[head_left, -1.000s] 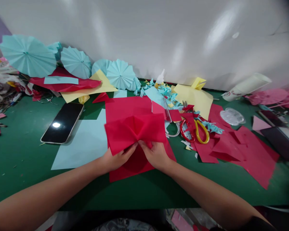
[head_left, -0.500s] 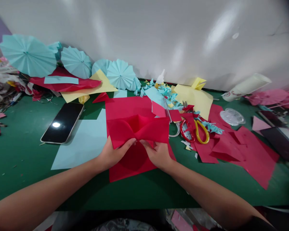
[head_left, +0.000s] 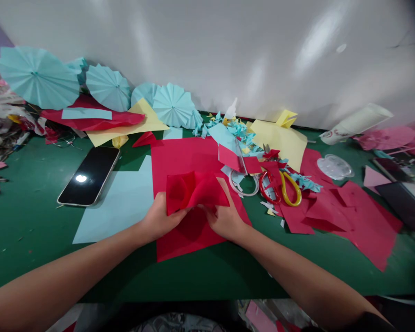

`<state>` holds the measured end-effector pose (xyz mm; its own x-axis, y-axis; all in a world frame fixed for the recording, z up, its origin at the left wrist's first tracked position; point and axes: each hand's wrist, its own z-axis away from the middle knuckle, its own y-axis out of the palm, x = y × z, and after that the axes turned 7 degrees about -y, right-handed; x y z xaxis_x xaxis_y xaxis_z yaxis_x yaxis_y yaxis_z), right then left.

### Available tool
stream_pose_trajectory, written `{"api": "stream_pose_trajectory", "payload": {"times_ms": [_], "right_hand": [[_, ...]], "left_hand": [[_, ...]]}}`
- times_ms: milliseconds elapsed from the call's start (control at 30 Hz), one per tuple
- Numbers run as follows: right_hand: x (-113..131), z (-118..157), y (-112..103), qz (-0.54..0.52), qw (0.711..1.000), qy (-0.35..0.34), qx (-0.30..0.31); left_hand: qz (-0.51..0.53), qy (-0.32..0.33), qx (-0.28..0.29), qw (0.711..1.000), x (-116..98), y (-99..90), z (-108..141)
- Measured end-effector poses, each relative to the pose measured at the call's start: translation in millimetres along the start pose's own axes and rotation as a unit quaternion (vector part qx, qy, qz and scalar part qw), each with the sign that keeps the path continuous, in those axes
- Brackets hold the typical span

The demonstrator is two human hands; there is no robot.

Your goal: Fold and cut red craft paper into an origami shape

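Observation:
Between my hands is a piece of red paper (head_left: 210,191), bent into curved folds that bulge upward. My left hand (head_left: 162,216) grips its left side, thumb pointing inward along the near edge. On the other side my right hand (head_left: 224,216) pinches the near edge and wraps the right end, its fingers partly behind the paper. Both thumbs meet close to the middle. Beneath the hands a larger red sheet (head_left: 180,154) lies flat on the green table (head_left: 131,281). A light blue sheet (head_left: 114,207) lies to the left of my left hand.
A phone (head_left: 90,175) rests at left. To the right are yellow-and-red-handled scissors (head_left: 290,189), a white-handled pair (head_left: 244,186), paper scraps and red sheets (head_left: 363,221). Pleated blue paper rosettes (head_left: 38,78) stand along the wall, near a glue bottle (head_left: 231,109) and a paper cup (head_left: 356,124).
The held red paper was wider and spread toward both sides; now its ends are drawn in and folded more tightly between my hands. The white scissor handle is more exposed.

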<state>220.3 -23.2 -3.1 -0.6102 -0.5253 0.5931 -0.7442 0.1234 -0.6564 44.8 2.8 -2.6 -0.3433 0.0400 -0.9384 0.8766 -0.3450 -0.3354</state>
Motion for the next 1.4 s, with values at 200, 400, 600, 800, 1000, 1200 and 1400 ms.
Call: {"api": "stream_pose_trajectory", "payload": {"times_ms": [200,400,600,800,1000,1200,1400], "right_hand": [[1.6,2.5,4.3,-0.051,0.998,0.019,-0.025],[4.8,2.4,-1.3,0.002,0.999,0.029,-0.021],[5.1,4.1,-3.3,0.108,0.994,-0.010,0.004],[3.8,5.0,0.7,0.117,0.993,-0.032,0.007],[4.7,-0.1,1.2,0.115,0.993,-0.008,-0.021],[2.7,-2.9,0.8,0.068,0.996,0.019,-0.059],[-1.9,-6.2,-2.0,-0.018,0.998,0.042,-0.054]], "left_hand": [[-0.005,-0.075,-0.013,0.997,-11.7,-1.5,2.3],[0.021,-0.048,0.073,0.996,-9.6,1.1,2.6],[0.109,0.017,0.116,0.987,-14.6,4.4,9.9],[0.156,-0.041,0.032,0.986,-11.2,7.5,8.1],[0.383,-0.116,0.033,0.916,-7.8,10.2,0.2],[0.471,-0.147,0.054,0.868,-17.5,7.5,-2.3],[0.477,-0.150,0.045,0.865,-12.6,5.3,-4.4]]}}
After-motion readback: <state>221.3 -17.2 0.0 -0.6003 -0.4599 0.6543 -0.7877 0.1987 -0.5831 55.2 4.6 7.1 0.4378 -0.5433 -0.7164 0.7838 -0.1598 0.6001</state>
